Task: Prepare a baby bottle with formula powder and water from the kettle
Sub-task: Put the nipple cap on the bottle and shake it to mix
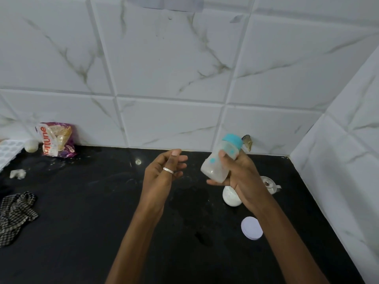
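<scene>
bottle [220, 158] tilted in right hand [240, 173] — left hand [162, 173] loose, empty.

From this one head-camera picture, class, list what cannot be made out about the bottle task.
- Baby bottle: its contents are blurred, and the right hand covers part of it.
- White container: mostly hidden behind the right wrist.
- Small white pot: partly hidden by the right hand; too small to identify as the kettle.
- White tray: cut off by the left edge.
- Left hand: holds nothing.

Home kitchen: black stone counter [82, 222], white marble-look wall tiles [164, 58] behind the hands; food packet [56, 139] and checked cloth [16, 214] well left of the grip.
</scene>
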Tool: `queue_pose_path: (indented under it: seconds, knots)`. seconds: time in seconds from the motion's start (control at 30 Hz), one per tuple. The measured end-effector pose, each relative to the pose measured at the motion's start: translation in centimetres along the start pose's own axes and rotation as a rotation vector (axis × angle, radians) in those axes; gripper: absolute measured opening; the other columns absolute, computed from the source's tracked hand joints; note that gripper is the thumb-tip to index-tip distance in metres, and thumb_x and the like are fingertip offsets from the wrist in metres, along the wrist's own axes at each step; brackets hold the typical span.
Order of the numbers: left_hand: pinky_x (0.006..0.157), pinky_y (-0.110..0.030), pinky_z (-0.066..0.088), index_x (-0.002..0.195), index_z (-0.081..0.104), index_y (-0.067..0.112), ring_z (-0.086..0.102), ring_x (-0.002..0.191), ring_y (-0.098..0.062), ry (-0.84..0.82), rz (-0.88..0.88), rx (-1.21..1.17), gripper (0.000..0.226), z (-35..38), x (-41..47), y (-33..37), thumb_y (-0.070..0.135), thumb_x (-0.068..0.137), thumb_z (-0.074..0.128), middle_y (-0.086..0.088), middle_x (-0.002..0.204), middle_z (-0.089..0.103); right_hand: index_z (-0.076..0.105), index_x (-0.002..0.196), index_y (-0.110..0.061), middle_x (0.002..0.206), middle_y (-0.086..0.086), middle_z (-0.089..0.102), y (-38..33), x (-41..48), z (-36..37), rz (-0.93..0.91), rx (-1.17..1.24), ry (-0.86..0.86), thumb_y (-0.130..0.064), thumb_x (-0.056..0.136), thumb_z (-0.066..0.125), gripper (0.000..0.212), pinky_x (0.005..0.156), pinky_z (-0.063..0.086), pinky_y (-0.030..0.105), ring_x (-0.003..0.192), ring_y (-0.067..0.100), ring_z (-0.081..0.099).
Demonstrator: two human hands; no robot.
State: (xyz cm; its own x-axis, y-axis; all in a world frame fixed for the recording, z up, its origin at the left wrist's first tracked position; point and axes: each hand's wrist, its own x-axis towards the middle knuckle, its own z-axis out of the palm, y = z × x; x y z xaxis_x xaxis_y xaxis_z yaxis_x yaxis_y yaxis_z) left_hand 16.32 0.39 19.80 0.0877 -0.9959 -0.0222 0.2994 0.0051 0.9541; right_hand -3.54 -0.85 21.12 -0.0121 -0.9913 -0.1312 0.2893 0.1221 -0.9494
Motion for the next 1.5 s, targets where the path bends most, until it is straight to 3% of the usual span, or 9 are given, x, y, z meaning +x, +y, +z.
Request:
queue_pose_path:
  seconds: [0.2, 0.33, 0.53, 0.7, 0.87, 1.0, 1.17, 1.33, 1.5]
  knots:
    - [0.081, -0.029, 0.056, 0.102, 0.078, 0.030, 0.073, 0.097, -0.017, 0.007, 0.008, -0.021, 0.028, -0.3, -0.1, 0.3, 0.053, 0.087, 0.070, -0.002, 0.108, 0.080, 0.051, 0.137, -0.009, 0.126, 0.017, 0.066, -0.6, 0.7, -0.8, -0.083, 0.324, 0.188, -0.035, 0.093, 0.069, 0.055, 0.071, 0.063, 0.045, 0.117, 0.039, 0.069]
    - [0.081, -0.030, 0.055, 0.101, 0.078, 0.031, 0.073, 0.097, -0.017, 0.004, 0.003, -0.015, 0.026, -0.2, -0.1, 0.2, 0.049, 0.087, 0.065, -0.002, 0.108, 0.080, 0.054, 0.132, -0.011, 0.127, 0.022, 0.064, 0.4, -0.1, -0.8, 0.027, 0.021, -0.004, -0.036, 0.085, 0.076, 0.057, 0.071, 0.063, 0.049, 0.110, 0.032, 0.073]
    - [0.077, -0.024, 0.057, 0.105, 0.077, 0.028, 0.074, 0.098, -0.017, -0.001, 0.009, -0.011, 0.028, -0.3, -0.2, 0.2, 0.048, 0.089, 0.065, -0.002, 0.108, 0.080, 0.049, 0.141, -0.009, 0.133, 0.022, 0.062, 0.3, 0.1, -0.9, -0.020, 0.260, 0.151, -0.039, 0.089, 0.072, 0.064, 0.074, 0.063, 0.047, 0.118, 0.037, 0.069]
    - [0.079, -0.026, 0.056, 0.107, 0.076, 0.027, 0.074, 0.099, -0.017, -0.014, 0.004, -0.007, 0.033, -0.1, -0.1, 0.1, 0.050, 0.087, 0.065, -0.002, 0.109, 0.079, 0.056, 0.132, -0.015, 0.130, 0.021, 0.064, 1.0, -0.7, -0.6, 0.093, 0.006, -0.083, -0.036, 0.082, 0.081, 0.059, 0.074, 0.063, 0.053, 0.113, 0.033, 0.072]
    - [0.080, -0.026, 0.057, 0.104, 0.077, 0.029, 0.074, 0.098, -0.017, -0.002, 0.013, -0.009, 0.027, -0.4, -0.2, 0.2, 0.049, 0.090, 0.066, -0.002, 0.109, 0.080, 0.051, 0.138, -0.009, 0.126, 0.019, 0.068, 0.0, 0.6, -0.3, -0.003, 0.321, 0.160, -0.034, 0.092, 0.069, 0.055, 0.073, 0.064, 0.049, 0.112, 0.038, 0.072]
    - [0.081, -0.028, 0.056, 0.101, 0.079, 0.033, 0.074, 0.099, -0.017, -0.002, 0.001, -0.005, 0.023, -0.4, -0.2, 0.1, 0.047, 0.090, 0.065, -0.002, 0.109, 0.080, 0.055, 0.130, -0.015, 0.129, 0.021, 0.063, 1.2, -0.4, 0.0, 0.085, 0.018, -0.044, -0.036, 0.084, 0.078, 0.056, 0.072, 0.063, 0.052, 0.111, 0.033, 0.073]
    - [0.081, -0.028, 0.058, 0.103, 0.079, 0.031, 0.074, 0.097, -0.016, 0.001, -0.006, -0.012, 0.022, -0.4, -0.1, 0.0, 0.047, 0.093, 0.067, -0.003, 0.109, 0.080, 0.050, 0.140, -0.010, 0.132, 0.020, 0.065, 0.7, 0.1, 0.0, -0.012, 0.325, 0.087, -0.035, 0.092, 0.071, 0.058, 0.075, 0.063, 0.049, 0.116, 0.039, 0.070]
    - [0.082, -0.029, 0.056, 0.105, 0.077, 0.029, 0.074, 0.096, -0.015, -0.005, -0.005, -0.009, 0.027, -0.1, 0.0, 0.0, 0.049, 0.090, 0.066, -0.003, 0.109, 0.080, 0.055, 0.128, -0.014, 0.121, 0.016, 0.064, 1.3, -0.5, 0.3, 0.052, 0.020, -0.072, -0.036, 0.083, 0.077, 0.056, 0.072, 0.063, 0.052, 0.107, 0.029, 0.075]
    - [0.079, -0.025, 0.057, 0.103, 0.079, 0.031, 0.074, 0.097, -0.015, -0.012, 0.007, -0.005, 0.023, -0.4, -0.1, 0.0, 0.048, 0.092, 0.067, -0.002, 0.109, 0.080, 0.052, 0.136, -0.011, 0.124, 0.015, 0.069, 0.1, 0.6, 0.0, -0.036, 0.301, 0.130, -0.036, 0.087, 0.071, 0.058, 0.073, 0.063, 0.048, 0.112, 0.035, 0.073]
